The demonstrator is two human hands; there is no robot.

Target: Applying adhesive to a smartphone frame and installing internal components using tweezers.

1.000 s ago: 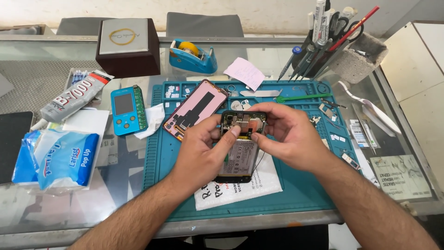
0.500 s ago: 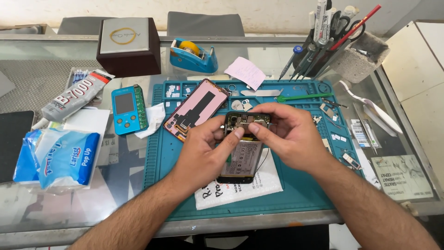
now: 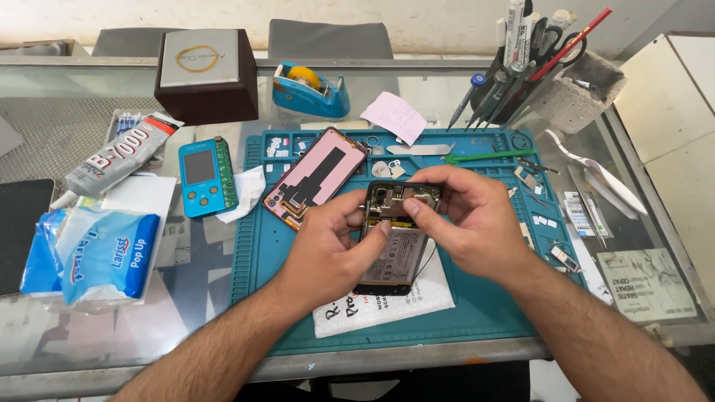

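Note:
An opened phone (image 3: 393, 253), back cover off with battery and circuit board showing, lies on a teal work mat (image 3: 477, 313). My left hand (image 3: 328, 246) grips its left side, thumb pressing near the board. My right hand (image 3: 462, 223) holds the upper right edge, fingertips pinching at the board near the top. A detached screen panel (image 3: 313, 177) with pinkish back lies on the mat just to the upper left. Beneath the phone sits a white printed paper (image 3: 387, 305).
Blue handheld tester (image 3: 206, 176), glue tube (image 3: 119, 155), tissue pack (image 3: 93, 253), dark brown box (image 3: 206, 74), blue tape dispenser (image 3: 309, 91), pink note (image 3: 393, 115), green spudger (image 3: 488, 156), tweezers (image 3: 596, 171) and a tool holder (image 3: 536, 67) surround the mat. Small screws and parts are scattered on it.
My right hand's fingers have shifted slightly along the phone's top edge over the board. The phone and left hand stay almost in place.

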